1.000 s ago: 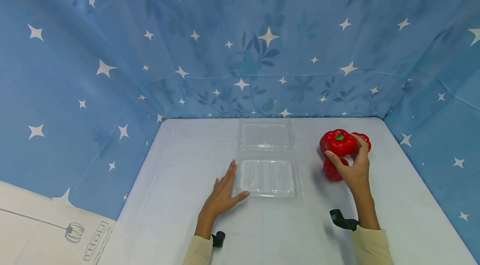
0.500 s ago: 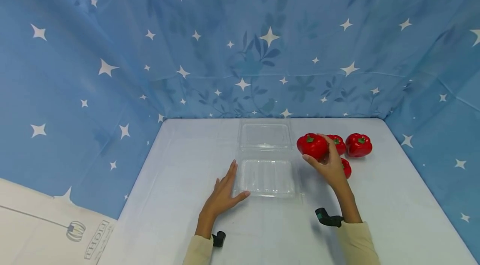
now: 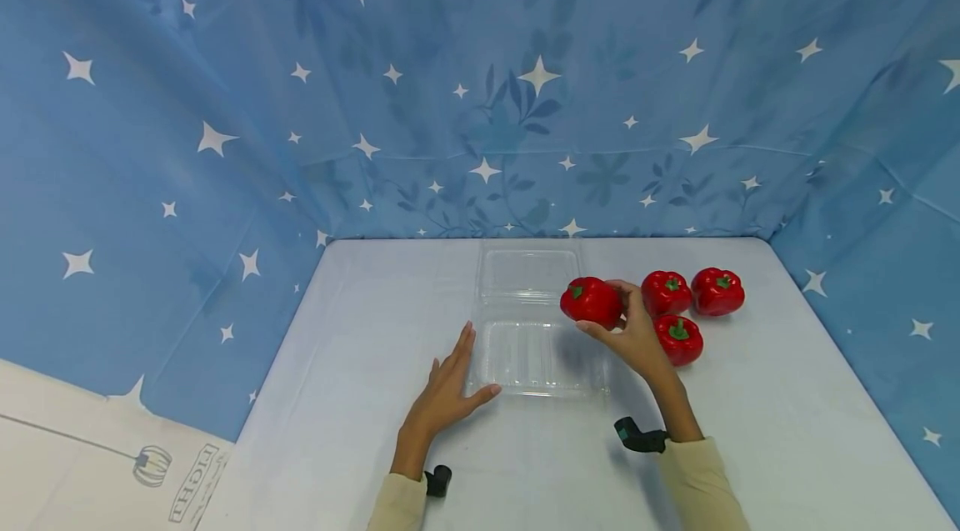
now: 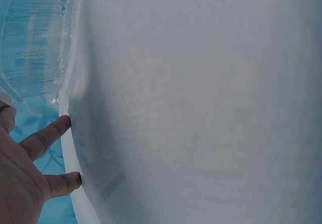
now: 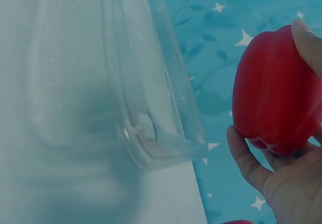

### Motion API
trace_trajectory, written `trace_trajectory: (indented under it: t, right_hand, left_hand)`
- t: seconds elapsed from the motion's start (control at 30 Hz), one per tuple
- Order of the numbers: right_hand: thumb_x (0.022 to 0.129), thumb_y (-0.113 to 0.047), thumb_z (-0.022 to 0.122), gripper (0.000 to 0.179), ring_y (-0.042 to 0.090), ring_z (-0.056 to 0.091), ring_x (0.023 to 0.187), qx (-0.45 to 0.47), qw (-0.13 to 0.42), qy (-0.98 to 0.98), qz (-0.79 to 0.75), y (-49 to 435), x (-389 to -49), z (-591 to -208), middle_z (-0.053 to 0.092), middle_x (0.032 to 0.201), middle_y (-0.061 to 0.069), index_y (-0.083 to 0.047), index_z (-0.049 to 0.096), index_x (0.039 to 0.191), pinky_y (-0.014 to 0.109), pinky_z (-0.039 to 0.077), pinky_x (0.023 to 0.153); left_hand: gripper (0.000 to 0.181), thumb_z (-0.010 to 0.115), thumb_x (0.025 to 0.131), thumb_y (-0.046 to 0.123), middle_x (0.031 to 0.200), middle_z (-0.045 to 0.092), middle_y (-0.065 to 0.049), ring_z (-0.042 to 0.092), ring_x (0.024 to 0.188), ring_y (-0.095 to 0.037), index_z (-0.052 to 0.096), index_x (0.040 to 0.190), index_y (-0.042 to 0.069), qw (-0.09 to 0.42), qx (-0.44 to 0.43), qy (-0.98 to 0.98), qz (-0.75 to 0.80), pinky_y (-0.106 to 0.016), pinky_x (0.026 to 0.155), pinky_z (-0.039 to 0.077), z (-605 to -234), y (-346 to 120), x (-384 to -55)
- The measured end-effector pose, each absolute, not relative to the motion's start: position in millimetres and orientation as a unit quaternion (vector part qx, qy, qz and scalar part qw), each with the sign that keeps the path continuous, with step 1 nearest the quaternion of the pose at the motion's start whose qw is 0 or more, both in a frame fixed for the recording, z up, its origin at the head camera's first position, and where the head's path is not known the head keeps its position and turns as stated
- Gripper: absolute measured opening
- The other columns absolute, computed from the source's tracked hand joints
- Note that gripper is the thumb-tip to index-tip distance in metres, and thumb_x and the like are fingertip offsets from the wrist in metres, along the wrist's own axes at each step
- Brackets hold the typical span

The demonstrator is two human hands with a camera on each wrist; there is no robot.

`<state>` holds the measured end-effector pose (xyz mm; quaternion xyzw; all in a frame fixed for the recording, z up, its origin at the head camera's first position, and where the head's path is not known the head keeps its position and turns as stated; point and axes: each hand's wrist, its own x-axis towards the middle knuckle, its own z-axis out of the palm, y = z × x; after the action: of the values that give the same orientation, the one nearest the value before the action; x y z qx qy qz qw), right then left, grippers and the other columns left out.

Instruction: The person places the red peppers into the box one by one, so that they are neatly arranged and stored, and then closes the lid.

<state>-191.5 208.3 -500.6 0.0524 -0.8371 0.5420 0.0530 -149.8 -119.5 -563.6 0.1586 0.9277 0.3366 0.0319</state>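
My right hand (image 3: 636, 337) grips a red bell pepper (image 3: 591, 303) by its sides, raised over the right part of a clear plastic clamshell box (image 3: 536, 392). In the right wrist view, the same pepper (image 5: 271, 90) sits between thumb and fingers, beside the box wall (image 5: 128, 83). The box lies open, its lid (image 3: 529, 271) folded back toward the curtain. My left hand (image 3: 442, 393) rests at the box's left edge, fingers straight and thumb spread along the near corner. The left wrist view shows this hand (image 4: 30, 168) with extended fingers near the box (image 4: 37, 43).
Right of the box stand three more red bell peppers: one at the back (image 3: 666, 293), one at the far right (image 3: 717, 292) and one nearer (image 3: 678, 340). A blue star-patterned curtain (image 3: 420, 97) borders the white table (image 3: 360, 323).
My right hand has carried the pepper left, from the pepper group to above the box, and the pepper has tipped so its stem faces left. The left hand has stayed at the box.
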Motion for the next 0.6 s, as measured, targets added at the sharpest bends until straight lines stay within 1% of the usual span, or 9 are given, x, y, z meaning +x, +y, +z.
trace_trajectory:
  t: [0.3, 0.47, 0.6]
  right_hand:
    - [0.075, -0.03, 0.085, 0.088, 0.04, 0.046, 0.128, 0.082, 0.028, -0.849, 0.522, 198, -199, -504, 0.045, 0.143, 0.019, -0.012, 0.032, 0.143, 0.057, 0.051, 0.095]
    - [0.075, -0.033, 0.085, 0.088, 0.038, 0.049, 0.125, 0.091, 0.018, -0.858, 0.504, 192, -201, -505, 0.047, 0.142, 0.018, -0.012, 0.034, 0.144, 0.055, 0.053, 0.093]
    - [0.075, -0.031, 0.085, 0.088, 0.038, 0.048, 0.126, 0.095, 0.011, -0.861, 0.5, 187, -204, -508, 0.048, 0.142, 0.018, -0.012, 0.034, 0.144, 0.055, 0.054, 0.093]
  left_hand:
    - [0.102, 0.057, 0.084, 0.069, 0.165, 0.0, 0.011, 0.02, 0.151, -0.027, 0.002, 0.159, 0.025, 0.032, 0.155, 0.928, 0.338, -0.07, 0.115, 0.015, -563, -121, -149]
    - [0.101, 0.057, 0.085, 0.068, 0.165, 0.001, 0.011, 0.021, 0.15, -0.028, 0.006, 0.159, 0.022, 0.032, 0.16, 0.926, 0.34, -0.07, 0.114, 0.016, -563, -121, -150]
    - [0.101, 0.056, 0.085, 0.069, 0.165, 0.0, 0.012, 0.021, 0.15, -0.027, 0.007, 0.159, 0.021, 0.037, 0.16, 0.927, 0.336, -0.07, 0.114, 0.015, -565, -120, -151]
